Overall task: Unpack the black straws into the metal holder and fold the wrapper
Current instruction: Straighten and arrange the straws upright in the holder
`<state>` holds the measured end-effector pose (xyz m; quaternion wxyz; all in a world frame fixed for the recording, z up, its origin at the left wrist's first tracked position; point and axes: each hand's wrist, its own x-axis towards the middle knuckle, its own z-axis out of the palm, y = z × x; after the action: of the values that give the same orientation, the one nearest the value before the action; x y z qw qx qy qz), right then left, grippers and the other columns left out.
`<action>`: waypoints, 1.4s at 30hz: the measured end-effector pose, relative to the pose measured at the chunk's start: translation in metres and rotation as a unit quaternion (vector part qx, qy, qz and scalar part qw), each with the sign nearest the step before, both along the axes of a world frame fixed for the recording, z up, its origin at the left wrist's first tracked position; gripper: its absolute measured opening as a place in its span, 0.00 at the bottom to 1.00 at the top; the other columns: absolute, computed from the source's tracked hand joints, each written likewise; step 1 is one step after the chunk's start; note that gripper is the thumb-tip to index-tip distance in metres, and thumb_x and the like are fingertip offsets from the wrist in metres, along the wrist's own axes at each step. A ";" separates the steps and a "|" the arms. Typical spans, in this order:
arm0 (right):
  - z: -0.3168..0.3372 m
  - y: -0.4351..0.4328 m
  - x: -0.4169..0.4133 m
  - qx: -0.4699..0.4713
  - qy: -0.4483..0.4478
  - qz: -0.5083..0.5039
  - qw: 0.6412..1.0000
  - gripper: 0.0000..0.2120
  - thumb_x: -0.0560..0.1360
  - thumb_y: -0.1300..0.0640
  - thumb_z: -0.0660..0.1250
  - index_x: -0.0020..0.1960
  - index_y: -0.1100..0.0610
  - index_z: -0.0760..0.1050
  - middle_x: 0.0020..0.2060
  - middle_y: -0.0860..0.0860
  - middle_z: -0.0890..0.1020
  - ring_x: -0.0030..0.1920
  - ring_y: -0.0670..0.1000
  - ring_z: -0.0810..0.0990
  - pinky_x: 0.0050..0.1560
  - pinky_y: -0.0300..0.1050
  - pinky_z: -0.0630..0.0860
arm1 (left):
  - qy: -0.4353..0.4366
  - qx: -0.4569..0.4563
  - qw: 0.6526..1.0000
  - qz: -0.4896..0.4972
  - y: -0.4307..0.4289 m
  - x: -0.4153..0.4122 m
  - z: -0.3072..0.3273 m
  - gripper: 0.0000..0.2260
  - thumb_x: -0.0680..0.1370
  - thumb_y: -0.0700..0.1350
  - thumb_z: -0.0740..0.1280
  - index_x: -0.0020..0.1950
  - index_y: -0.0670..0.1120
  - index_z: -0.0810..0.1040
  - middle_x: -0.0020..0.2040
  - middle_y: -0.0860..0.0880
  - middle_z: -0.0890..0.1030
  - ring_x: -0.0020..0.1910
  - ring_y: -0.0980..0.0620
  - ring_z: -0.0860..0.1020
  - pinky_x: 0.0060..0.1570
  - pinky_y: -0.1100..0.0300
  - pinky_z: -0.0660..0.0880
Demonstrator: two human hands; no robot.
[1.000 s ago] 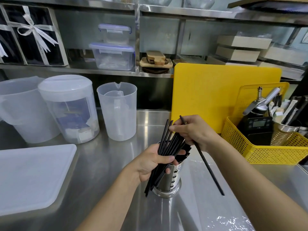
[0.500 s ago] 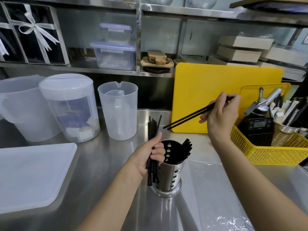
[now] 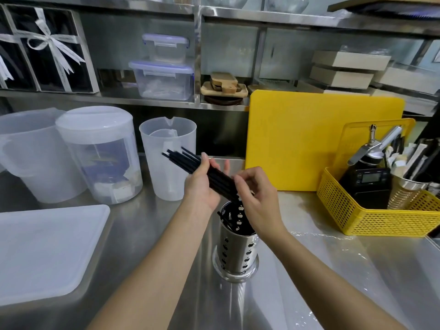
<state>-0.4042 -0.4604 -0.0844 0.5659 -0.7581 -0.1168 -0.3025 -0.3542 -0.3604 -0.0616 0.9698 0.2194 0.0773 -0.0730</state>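
On steel counter (image 3: 147, 234), shelves (image 3: 147, 103) behind

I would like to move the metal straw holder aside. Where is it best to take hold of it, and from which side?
Probably grip the perforated holder around its upright cylindrical wall, below the rim, coming from the lower right. The wall is round and narrow enough for one hand. The left hand, with its bundle of black straws, and the right hand hover over the open top, so coming from above seems blocked.

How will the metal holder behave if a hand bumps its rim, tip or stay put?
The metal holder looks tall and narrow, so probably tippy. Its flared base likely helps a bit. Perforated walls suggest light weight, so it may slide on the steel counter.
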 end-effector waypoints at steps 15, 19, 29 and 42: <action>0.031 -0.002 0.004 0.273 0.121 0.018 0.954 0.06 0.75 0.53 0.66 0.44 0.55 0.75 0.40 0.49 0.79 0.42 0.45 0.78 0.42 0.33 0.73 | -0.285 0.299 0.910 0.033 -0.010 -0.014 0.006 0.12 0.75 0.42 0.67 0.35 0.47 0.67 0.23 0.52 0.66 0.21 0.55 0.65 0.22 0.62 0.67; 0.063 -0.016 0.005 0.173 0.113 0.155 0.966 0.14 0.69 0.55 0.71 0.53 0.54 0.73 0.47 0.54 0.80 0.47 0.47 0.79 0.47 0.37 0.74 | -0.337 0.456 0.824 -0.002 -0.014 -0.017 -0.003 0.15 0.73 0.37 0.69 0.32 0.48 0.67 0.20 0.53 0.69 0.18 0.53 0.68 0.23 0.61 0.68; 0.078 -0.011 0.016 0.049 0.039 0.097 0.993 0.10 0.74 0.61 0.68 0.43 0.53 0.66 0.25 0.45 0.73 0.25 0.47 0.73 0.30 0.42 0.73 | -0.378 0.553 0.732 -0.124 -0.017 -0.016 -0.001 0.15 0.70 0.39 0.73 0.52 0.38 0.73 0.42 0.45 0.79 0.39 0.55 0.78 0.41 0.65 0.74; -0.007 -0.007 0.047 0.042 0.144 -0.007 0.989 0.14 0.70 0.64 0.71 0.36 0.54 0.66 0.30 0.49 0.71 0.30 0.44 0.72 0.35 0.40 0.75 | -0.248 0.563 0.787 -0.042 0.022 0.005 -0.036 0.03 0.74 0.41 0.69 0.47 0.46 0.78 0.43 0.50 0.81 0.46 0.52 0.79 0.49 0.61 0.75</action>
<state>-0.3575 -0.4674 -0.0912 0.6060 -0.7701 -0.0163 -0.1987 -0.3487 -0.3385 -0.0980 0.6557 0.7404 -0.1481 0.0000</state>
